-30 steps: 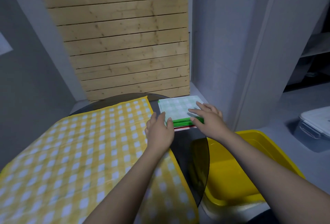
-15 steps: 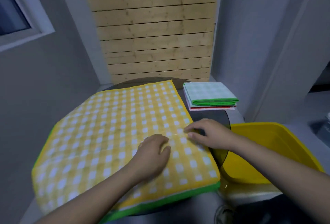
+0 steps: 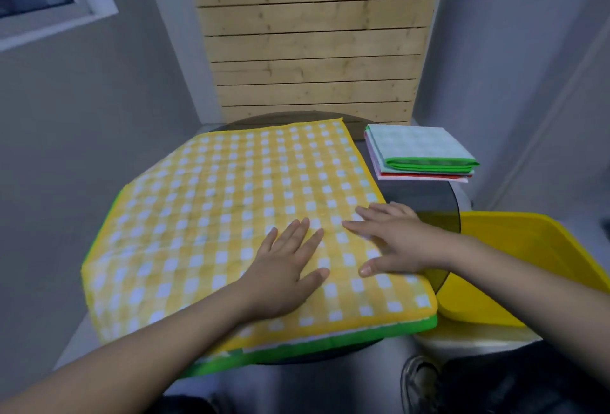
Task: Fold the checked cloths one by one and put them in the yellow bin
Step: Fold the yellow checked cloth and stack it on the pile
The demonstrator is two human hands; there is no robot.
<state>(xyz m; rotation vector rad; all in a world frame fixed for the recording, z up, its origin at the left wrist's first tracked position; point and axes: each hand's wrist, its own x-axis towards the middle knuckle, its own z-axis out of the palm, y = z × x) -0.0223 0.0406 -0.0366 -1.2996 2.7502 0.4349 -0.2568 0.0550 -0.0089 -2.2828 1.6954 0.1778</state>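
A yellow checked cloth (image 3: 231,215) is spread flat over the round table (image 3: 425,202), a green-edged cloth apparently lying beneath it. The yellow bin (image 3: 528,268) is seen just right of the table, seemingly empty. Folded cloths (image 3: 419,152) are stacked at the table's far right. Left hand (image 3: 284,265) and right hand (image 3: 392,242) are pressed flat, fingers straight, gripping nothing; before folding, the top layer alone should be pinched.

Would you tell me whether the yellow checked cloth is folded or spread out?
Spread: the yellow checked cloth lies flat across the table, both hands flat on it.
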